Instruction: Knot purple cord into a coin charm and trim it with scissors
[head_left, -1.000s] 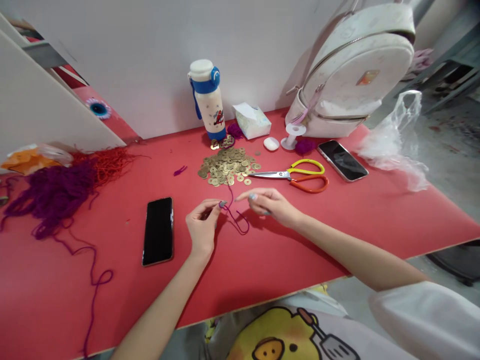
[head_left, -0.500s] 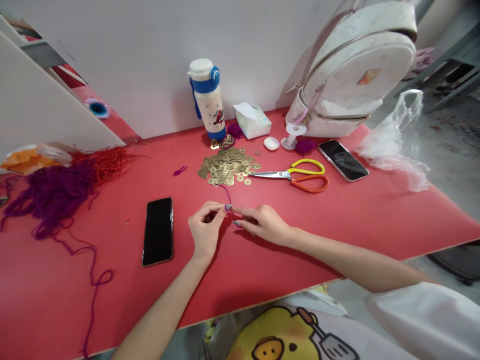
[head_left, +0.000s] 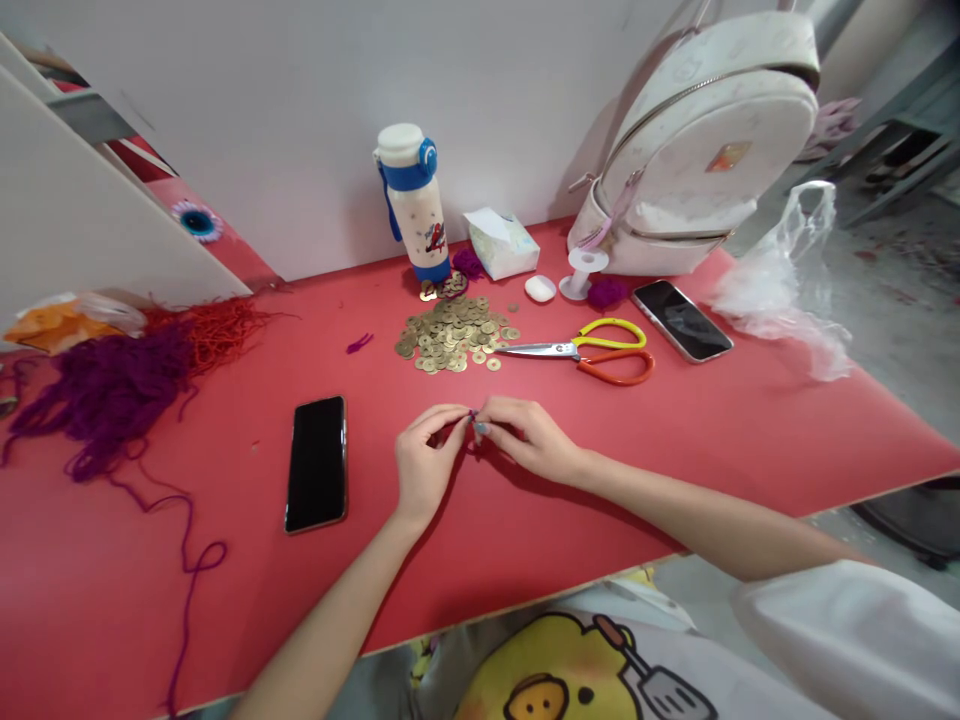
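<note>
Over the red table [head_left: 525,560], my left hand [head_left: 427,455] and my right hand [head_left: 532,440] meet at the fingertips. Both pinch a short purple cord [head_left: 472,450], of which only a small part shows between and below the fingers. Just beyond the hands lies a pile of brass coins with holes [head_left: 454,330]. To the right of the pile rest scissors [head_left: 585,350] with one yellow and one orange-red handle, blades pointing left.
A dark-screened phone [head_left: 316,463] lies left of my hands, another phone [head_left: 682,320] at right. Behind stand a bottle [head_left: 420,215], a tissue pack [head_left: 504,248], a white spool [head_left: 585,272] and a backpack [head_left: 697,150]. Purple yarn [head_left: 112,390] and a plastic bag [head_left: 780,290] flank these.
My right hand has drawn in, its fingertips now closed against my left hand's. My left hand has shifted slightly right. The cord end that stuck out toward the coins no longer shows.
</note>
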